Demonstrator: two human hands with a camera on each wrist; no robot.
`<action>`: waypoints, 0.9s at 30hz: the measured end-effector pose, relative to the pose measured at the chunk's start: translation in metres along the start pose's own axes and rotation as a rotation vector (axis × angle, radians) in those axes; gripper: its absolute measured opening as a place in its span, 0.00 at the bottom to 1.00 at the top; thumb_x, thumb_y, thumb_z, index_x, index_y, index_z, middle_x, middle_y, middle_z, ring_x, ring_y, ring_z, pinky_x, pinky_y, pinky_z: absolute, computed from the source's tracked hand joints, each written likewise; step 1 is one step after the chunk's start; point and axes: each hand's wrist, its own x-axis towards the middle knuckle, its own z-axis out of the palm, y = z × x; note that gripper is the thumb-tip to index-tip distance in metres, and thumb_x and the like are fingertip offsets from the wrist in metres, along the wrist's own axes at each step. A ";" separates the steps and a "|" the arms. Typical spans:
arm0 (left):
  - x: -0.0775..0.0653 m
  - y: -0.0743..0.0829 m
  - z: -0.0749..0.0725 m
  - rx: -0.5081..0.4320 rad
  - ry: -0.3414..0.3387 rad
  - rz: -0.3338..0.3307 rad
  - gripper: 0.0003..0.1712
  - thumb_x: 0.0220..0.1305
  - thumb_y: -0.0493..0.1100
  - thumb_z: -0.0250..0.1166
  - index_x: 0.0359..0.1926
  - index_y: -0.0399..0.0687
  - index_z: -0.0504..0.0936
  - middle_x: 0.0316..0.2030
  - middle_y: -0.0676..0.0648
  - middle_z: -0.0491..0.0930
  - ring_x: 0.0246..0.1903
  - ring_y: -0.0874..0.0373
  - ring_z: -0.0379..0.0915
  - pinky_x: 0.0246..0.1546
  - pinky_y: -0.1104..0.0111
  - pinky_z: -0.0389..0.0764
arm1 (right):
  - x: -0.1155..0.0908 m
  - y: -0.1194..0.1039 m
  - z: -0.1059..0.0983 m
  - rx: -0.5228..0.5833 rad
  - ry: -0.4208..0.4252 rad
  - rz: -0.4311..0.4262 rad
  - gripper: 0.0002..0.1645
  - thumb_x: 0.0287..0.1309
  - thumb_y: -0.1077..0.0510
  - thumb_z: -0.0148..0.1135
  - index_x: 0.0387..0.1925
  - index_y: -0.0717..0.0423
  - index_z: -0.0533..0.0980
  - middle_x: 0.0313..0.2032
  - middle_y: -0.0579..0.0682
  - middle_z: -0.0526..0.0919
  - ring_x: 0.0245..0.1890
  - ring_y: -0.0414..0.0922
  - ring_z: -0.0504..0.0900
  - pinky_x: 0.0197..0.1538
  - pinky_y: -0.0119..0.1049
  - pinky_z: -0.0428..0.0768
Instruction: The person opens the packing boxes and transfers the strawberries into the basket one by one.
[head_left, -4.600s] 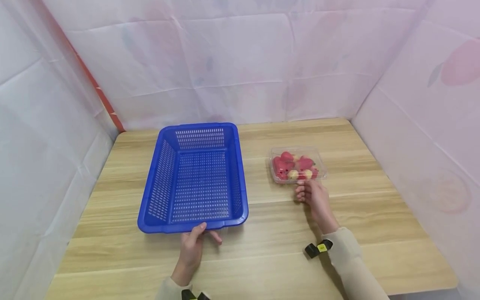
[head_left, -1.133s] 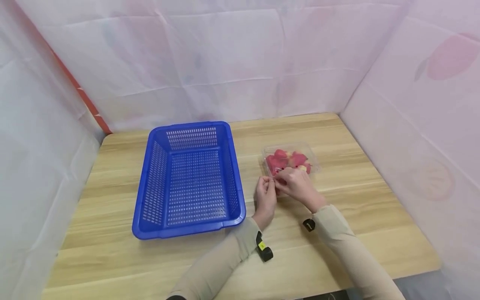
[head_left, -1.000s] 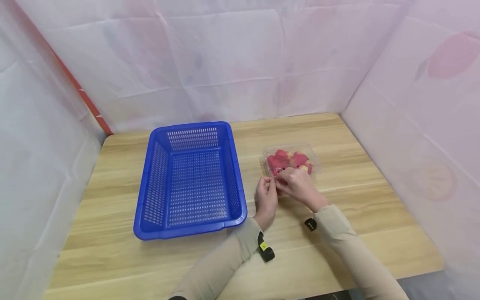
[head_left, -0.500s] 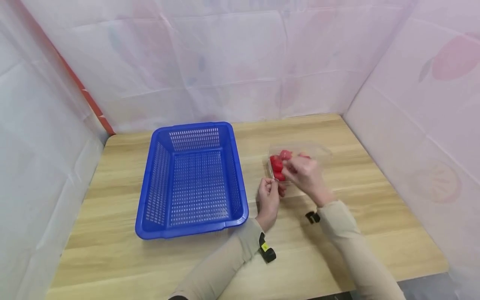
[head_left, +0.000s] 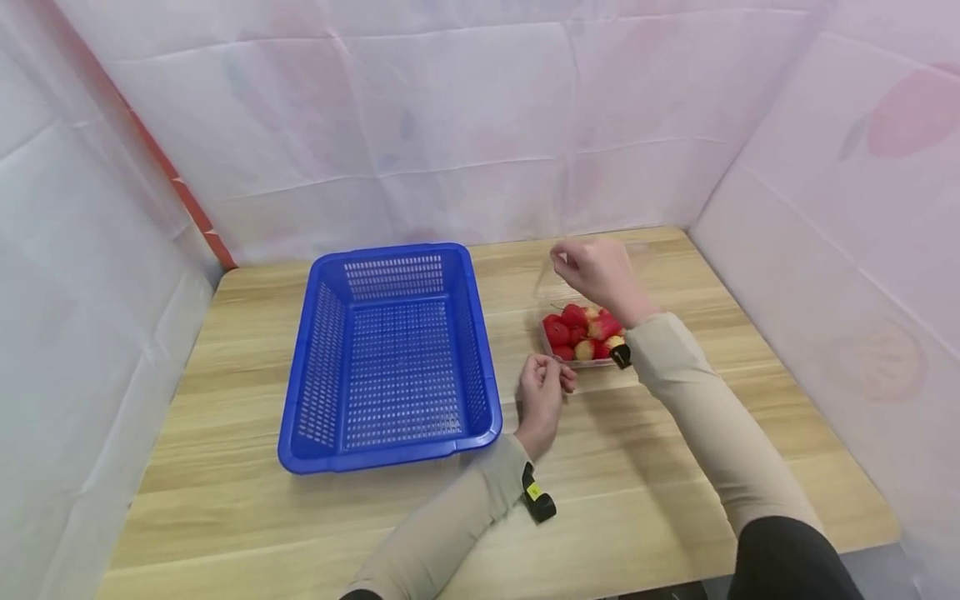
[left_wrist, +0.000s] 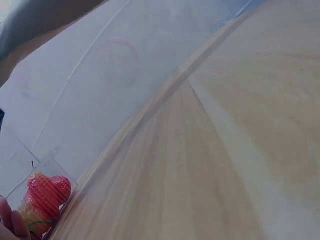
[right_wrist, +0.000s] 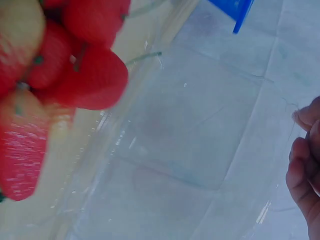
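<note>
A clear plastic clamshell box of red and yellow fruit sits on the right half of the table, its lid raised at the back. My right hand pinches the lid's front edge, up above the fruit; the right wrist view has its curled fingers at the lid's edge. My left hand stays at the box's front left corner, with curled fingers gripping the rim there. In the left wrist view a few fingertips show beside the fruit, and the rest of the hand is out of frame.
A large blue perforated basket stands left of the box, with nothing visible inside. Its front right corner is close to my left forearm. Pale printed sheets enclose the wood-grain table at the back and sides.
My left hand has gone from the basket's rim to the box's corner. My right hand has taken the lid's front edge and swung it up and back, so the box is open.
</note>
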 end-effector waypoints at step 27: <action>-0.029 0.002 -0.011 0.026 -0.018 -0.067 0.05 0.64 0.34 0.54 0.32 0.47 0.72 0.25 0.46 0.80 0.20 0.59 0.74 0.26 0.70 0.77 | 0.036 0.055 0.114 0.274 -0.905 0.536 0.21 0.66 0.52 0.52 0.50 0.64 0.73 0.34 0.56 0.79 0.28 0.48 0.77 0.29 0.38 0.77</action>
